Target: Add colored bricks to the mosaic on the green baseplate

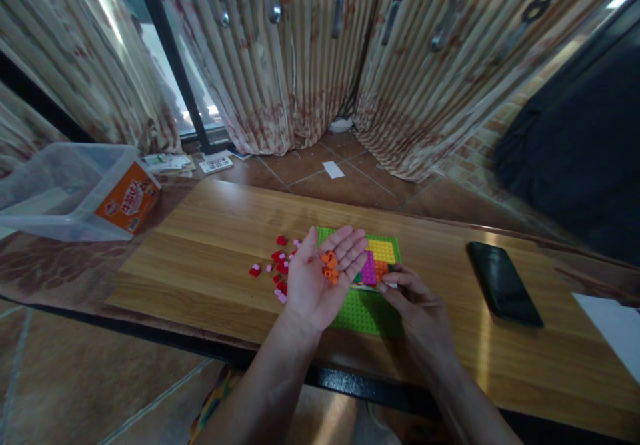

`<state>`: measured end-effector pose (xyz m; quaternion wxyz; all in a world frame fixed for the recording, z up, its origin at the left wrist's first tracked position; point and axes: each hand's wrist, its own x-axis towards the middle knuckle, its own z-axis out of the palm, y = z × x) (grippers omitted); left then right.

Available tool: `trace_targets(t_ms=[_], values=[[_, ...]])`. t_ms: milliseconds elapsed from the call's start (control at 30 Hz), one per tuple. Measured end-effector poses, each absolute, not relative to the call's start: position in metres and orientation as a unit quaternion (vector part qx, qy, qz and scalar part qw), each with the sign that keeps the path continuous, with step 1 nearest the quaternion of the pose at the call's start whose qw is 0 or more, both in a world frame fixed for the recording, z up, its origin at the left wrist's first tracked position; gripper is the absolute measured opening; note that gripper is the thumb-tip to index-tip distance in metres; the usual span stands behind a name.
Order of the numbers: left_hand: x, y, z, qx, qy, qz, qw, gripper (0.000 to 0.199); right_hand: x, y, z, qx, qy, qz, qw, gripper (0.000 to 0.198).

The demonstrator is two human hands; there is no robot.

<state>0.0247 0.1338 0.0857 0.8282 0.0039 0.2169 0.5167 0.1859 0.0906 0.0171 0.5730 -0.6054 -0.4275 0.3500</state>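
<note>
My left hand (320, 278) is palm up above the table, its fingers stretched out flat. Several small orange toy bricks (329, 266) rest in its palm. Under and behind it lies a green studded baseplate (367, 315), partly hidden. Yellow bricks (381, 251), magenta bricks (369, 268) and orange bricks (381, 269) form colour blocks on the plate. At the right edge of these blocks is my right hand (413, 295), thumb and fingers drawn together. A pale bit shows at its fingertips, too small to name.
Loose red and pink bricks (278, 257) are scattered left of my left hand on the wooden tabletop (200, 251). A black phone (504, 283) lies to the right, near white paper (613, 328). A clear plastic bin (75, 225) with an orange label stands far left.
</note>
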Motion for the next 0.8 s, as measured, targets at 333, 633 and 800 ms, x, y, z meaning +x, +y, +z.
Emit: trace_targets(t_ms=[333, 633, 800], values=[[0.031, 0.129, 0.087, 0.022, 0.192, 0.502, 0.843, 0.051, 0.159, 0.073, 0.069, -0.562, -0.665, 0.098, 0.482, 0.013], [0.039, 0.126, 0.088, 0.047, 0.204, 0.515, 0.831, 0.052, 0.136, 0.078, 0.07, -0.597, -0.66, 0.13, 0.436, 0.007], [0.041, 0.125, 0.087, 0.048, 0.203, 0.522, 0.827, 0.051, 0.133, 0.078, 0.07, -0.587, -0.663, 0.141, 0.443, 0.007]])
